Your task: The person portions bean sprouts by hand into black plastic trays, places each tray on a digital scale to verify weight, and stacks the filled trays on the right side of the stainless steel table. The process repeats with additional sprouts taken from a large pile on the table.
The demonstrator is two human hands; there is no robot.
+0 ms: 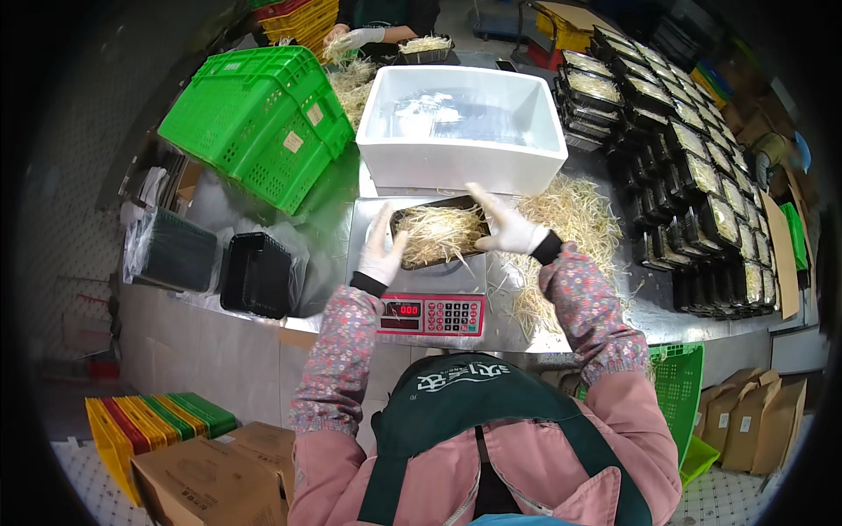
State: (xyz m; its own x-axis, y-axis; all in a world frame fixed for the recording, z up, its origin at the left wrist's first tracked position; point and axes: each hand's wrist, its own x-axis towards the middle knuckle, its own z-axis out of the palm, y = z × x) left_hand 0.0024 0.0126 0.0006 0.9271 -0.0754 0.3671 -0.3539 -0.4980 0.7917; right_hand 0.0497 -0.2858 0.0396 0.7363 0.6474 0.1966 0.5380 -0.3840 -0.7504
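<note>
A black plastic tray (409, 265) heaped with bean sprouts (439, 231) is between my two hands, above the steel pan (427, 284) of a digital scale. My white-gloved left hand (383, 253) is at the tray's left end, thumb by the sprouts and fingers stretched along the outside. At the right end, my white-gloved right hand (513, 227) has its thumb at the tray's side and its fingers spread past the far corner. A few sprouts hang over the near rim. The scale's red keypad panel (431, 315) faces me with lit digits.
Beyond the scale stands a white foam box (464, 161). Loose sprouts (571, 220) lie to the right, near stacked filled trays (704, 177). Green crates (263, 118) and empty black trays (255, 275) are left. Across the table, another person's gloved hand (364, 38) holds sprouts.
</note>
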